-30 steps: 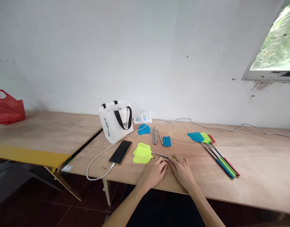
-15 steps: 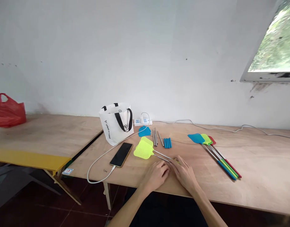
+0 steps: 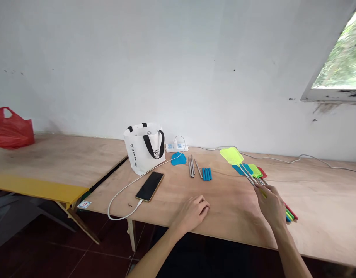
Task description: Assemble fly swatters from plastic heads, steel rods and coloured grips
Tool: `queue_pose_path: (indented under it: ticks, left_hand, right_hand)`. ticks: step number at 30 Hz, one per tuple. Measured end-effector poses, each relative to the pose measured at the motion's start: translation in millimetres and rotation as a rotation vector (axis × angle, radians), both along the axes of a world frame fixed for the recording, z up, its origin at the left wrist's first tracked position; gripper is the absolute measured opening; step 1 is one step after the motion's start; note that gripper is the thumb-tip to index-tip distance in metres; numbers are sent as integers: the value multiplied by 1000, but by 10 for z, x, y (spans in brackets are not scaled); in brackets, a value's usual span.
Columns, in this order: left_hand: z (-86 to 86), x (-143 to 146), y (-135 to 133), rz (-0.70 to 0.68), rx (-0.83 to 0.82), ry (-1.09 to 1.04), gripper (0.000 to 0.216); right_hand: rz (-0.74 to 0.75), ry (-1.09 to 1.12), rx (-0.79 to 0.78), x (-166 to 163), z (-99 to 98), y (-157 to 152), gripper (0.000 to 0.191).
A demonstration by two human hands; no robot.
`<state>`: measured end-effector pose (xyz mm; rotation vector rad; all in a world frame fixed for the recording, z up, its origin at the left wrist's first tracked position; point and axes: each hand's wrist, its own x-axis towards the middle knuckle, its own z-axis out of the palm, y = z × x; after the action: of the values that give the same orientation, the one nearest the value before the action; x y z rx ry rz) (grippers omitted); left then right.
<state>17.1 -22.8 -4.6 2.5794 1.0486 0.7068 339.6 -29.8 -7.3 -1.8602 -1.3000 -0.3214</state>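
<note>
- Two lime swatters (image 3: 231, 156) are being held by the right hand (image 3: 271, 204) above the swatter pile (image 3: 249, 168) on the table (image 3: 230, 224), with their heads being pointed towards the wall (image 3: 195, 77).
- The stems are being gripped near the handles by the right fingers, which are closed around them; whether the pile is being touched cannot be told.
- The pile's blue, lime and red heads are being partly overlapped by the held swatters.
- The left hand (image 3: 192, 212) is being rested on the table near its front edge, its fingers half open, loosely curled, with nothing seen in them.
- Blue tubes (image 3: 207, 174) are being seen in a row, just beside metal rods (image 3: 192, 166).
- A blue mesh (image 3: 178, 158) is being crossed by a cable (image 3: 116, 219), by which the phone (image 3: 150, 186) is being joined to the power strip (image 3: 182, 146).
- A white bag (image 3: 144, 154) is being seen upright behind the phone.
- Farther left, a red bag (image 3: 14, 133) is being borne by a second table (image 3: 64, 154).
</note>
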Motion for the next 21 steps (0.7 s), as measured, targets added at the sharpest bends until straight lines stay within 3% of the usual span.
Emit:
queue_pose_path:
  ticks: [3, 7, 10, 13, 16, 21]
  left_hand:
    - [4, -4, 0, 1, 0, 0, 18]
    - [-3, -10, 0, -1, 0, 10, 19]
    - [-8, -12, -2, 6, -7, 7, 20]
    - [-6, -12, -4, 5, -14, 3, 20]
    - [-2, -8, -4, 1, -15, -9, 20]
    - [14, 0, -5, 10, -22, 3, 18]
  right_hand:
    - [132, -6, 19, -58, 46, -15, 50]
    - [462, -70, -36, -342, 101, -21, 48]
    - [533, -134, -87, -522, 76, 10, 48]
    - [418, -99, -69, -494, -4, 56, 49]
    - [157, -40, -92, -246, -117, 74, 47]
    - [-128, -235, -404, 180, -318, 47, 44]
